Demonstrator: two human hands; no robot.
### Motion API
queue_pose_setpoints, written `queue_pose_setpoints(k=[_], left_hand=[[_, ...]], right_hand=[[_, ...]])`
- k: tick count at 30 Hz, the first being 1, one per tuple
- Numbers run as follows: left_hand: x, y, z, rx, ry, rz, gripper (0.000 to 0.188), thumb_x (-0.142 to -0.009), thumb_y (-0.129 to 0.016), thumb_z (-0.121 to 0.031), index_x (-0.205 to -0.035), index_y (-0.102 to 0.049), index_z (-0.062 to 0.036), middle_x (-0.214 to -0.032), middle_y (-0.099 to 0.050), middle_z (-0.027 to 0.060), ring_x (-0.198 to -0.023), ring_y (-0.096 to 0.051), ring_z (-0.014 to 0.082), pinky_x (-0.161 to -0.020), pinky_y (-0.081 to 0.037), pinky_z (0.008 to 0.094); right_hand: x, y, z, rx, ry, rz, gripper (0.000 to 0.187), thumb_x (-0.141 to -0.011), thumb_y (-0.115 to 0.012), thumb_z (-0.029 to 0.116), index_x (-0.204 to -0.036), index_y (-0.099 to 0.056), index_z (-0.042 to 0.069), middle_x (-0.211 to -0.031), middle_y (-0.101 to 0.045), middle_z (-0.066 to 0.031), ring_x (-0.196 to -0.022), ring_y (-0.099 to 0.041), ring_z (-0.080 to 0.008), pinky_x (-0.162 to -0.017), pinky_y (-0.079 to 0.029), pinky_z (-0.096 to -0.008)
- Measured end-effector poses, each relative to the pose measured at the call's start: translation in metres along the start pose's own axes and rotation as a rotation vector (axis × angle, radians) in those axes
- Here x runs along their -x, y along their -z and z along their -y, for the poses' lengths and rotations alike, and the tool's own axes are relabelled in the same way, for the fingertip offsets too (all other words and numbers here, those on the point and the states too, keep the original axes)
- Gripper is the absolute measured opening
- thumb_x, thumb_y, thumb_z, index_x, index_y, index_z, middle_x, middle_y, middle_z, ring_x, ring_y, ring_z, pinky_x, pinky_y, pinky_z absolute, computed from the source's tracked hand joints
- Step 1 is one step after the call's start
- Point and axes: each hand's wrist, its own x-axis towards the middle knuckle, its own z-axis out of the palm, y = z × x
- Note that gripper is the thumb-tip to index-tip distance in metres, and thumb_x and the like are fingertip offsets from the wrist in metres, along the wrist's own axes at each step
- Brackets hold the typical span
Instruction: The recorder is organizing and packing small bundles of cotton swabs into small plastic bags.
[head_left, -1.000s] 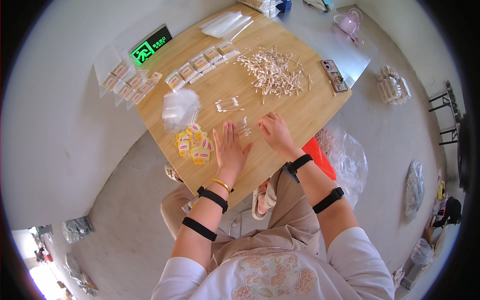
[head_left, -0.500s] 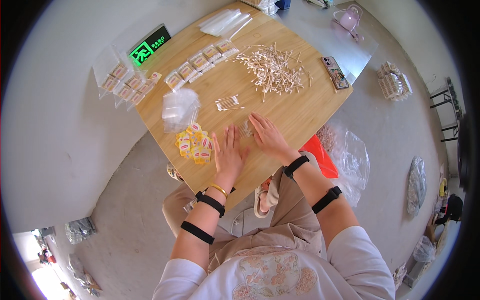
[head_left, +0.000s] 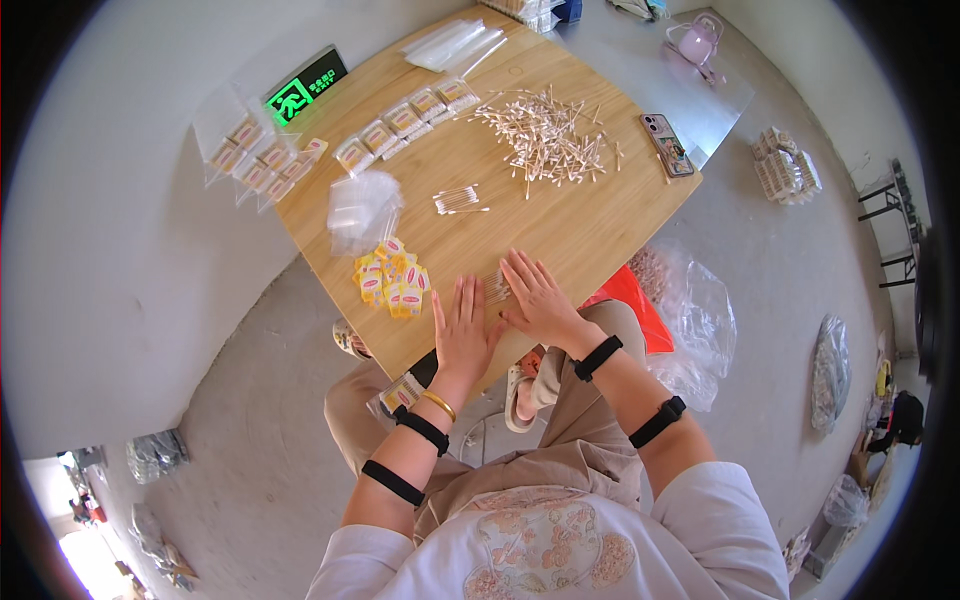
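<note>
at the near edge of the table [head_left: 590, 225], my left hand [head_left: 462, 332] and right hand [head_left: 541, 308] are backs up, fingers straight and opened out, gripping nothing; a small row of cotton swabs [head_left: 495, 288] lies between them, whether touching i cannot tell. further left, yellow-and-white cards [head_left: 393, 280] bear red oval marks, print too small to read. a green-and-black wall sign [head_left: 306, 86] shows lettering beside a running figure.

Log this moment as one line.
left hand: palm down | right hand: palm down | swabs: row between hands | loose pile: beyond hands | yellow cards: left of left hand
</note>
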Motion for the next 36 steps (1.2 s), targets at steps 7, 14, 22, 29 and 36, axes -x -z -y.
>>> queue_pose_setpoints(k=[7, 14, 22, 29, 36], left_hand=[[0.008, 0.000, 0.002, 0.050, -0.048, -0.050, 0.076, -0.101, -0.037, -0.054, -0.157, -0.023, -0.0045, -0.162, -0.027, 0.0111, -0.152, -0.018, 0.0272, -0.122, -0.003, 0.0591], [0.016, 0.001, 0.010, 0.220, -0.062, -0.055, 0.079, -0.100, -0.037, -0.056, -0.157, -0.020, -0.0032, -0.164, -0.021, 0.0139, -0.153, -0.014, 0.0294, -0.123, -0.003, 0.0558], [0.024, -0.007, 0.022, 0.078, 0.063, -0.048, 0.088, -0.100, -0.034, -0.060, -0.155, -0.018, 0.0060, -0.164, -0.014, 0.0206, -0.154, -0.006, 0.0331, -0.122, 0.001, 0.0551], [0.016, -0.012, 0.012, 0.097, 0.077, -0.054, 0.095, -0.097, -0.030, -0.067, -0.154, -0.018, 0.0071, -0.164, -0.015, 0.0225, -0.154, -0.006, 0.0322, -0.122, 0.001, 0.0557], [0.016, -0.013, 0.013, 0.086, 0.056, -0.060, 0.094, -0.097, -0.030, -0.067, -0.154, -0.019, 0.0075, -0.163, -0.015, 0.0234, -0.154, -0.006, 0.0332, -0.122, 0.001, 0.0558]], right_hand=[[0.011, -0.007, 0.009, 0.118, -0.011, 0.005, 0.088, -0.086, -0.068, 0.036, -0.155, -0.025, 0.001, -0.161, -0.023, -0.0204, -0.151, -0.019, -0.0328, -0.123, -0.016, -0.0459], [0.013, -0.017, 0.014, 0.152, -0.026, -0.049, 0.087, -0.089, -0.064, 0.043, -0.155, -0.026, 0.002, -0.161, -0.024, -0.0189, -0.152, -0.018, -0.0319, -0.124, -0.015, -0.0471], [0.012, -0.018, 0.018, 0.141, -0.018, -0.054, 0.086, -0.090, -0.062, 0.046, -0.154, -0.026, 0.002, -0.161, -0.024, -0.0202, -0.152, -0.018, -0.0324, -0.123, -0.014, -0.0475], [0.006, -0.036, 0.030, 0.212, 0.002, -0.043, 0.085, -0.089, -0.060, 0.047, -0.154, -0.027, 0.002, -0.160, -0.023, -0.0256, -0.151, -0.016, -0.0378, -0.123, -0.013, -0.0514], [0.006, -0.038, 0.033, 0.211, 0.018, -0.096, 0.083, -0.089, -0.059, 0.046, -0.154, -0.029, 0.003, -0.159, -0.020, -0.0291, -0.151, -0.015, -0.0419, -0.122, -0.012, -0.0540]])
